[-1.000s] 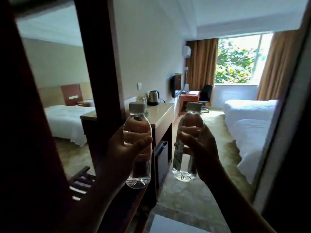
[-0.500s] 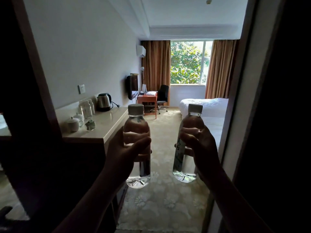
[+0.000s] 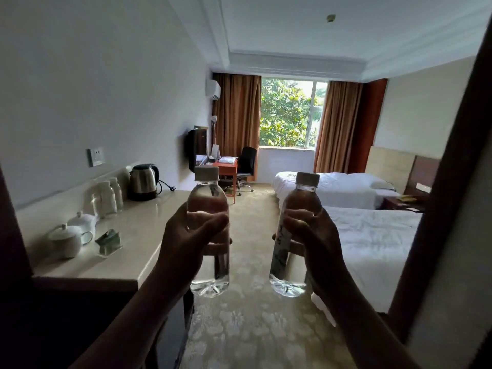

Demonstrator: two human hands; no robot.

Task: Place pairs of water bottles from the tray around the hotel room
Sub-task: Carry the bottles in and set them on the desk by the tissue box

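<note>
The left hand (image 3: 186, 243) wraps around the middle of a clear plastic water bottle with a pale cap (image 3: 208, 235), thumb across the near side and fingers (image 3: 217, 247) curled around the far side, seen through the water. The bottle stands upright in the air, its base below the fingers and its cap above them. The right hand (image 3: 316, 241) grips a second clear plastic water bottle with a pale cap and a printed label strip (image 3: 294, 235) the same way, fingers closed around its middle; this bottle leans slightly, cap tipped toward the right. The two bottles are apart, side by side, over a pale floral carpet (image 3: 253, 328).

Left of the left hand's fingers lies a cream counter top (image 3: 143, 235) carrying two white lidded cups (image 3: 72, 235), a small green packet (image 3: 107, 242), a few more small capped bottles (image 3: 110, 194) and a steel electric kettle (image 3: 142, 182). Beyond the right hand's fingers stand two white-sheeted beds (image 3: 372, 235). Far beyond both hands are an orange desk (image 3: 226, 166), a black office chair (image 3: 246, 163) and a window with brown curtains (image 3: 290, 113).
</note>
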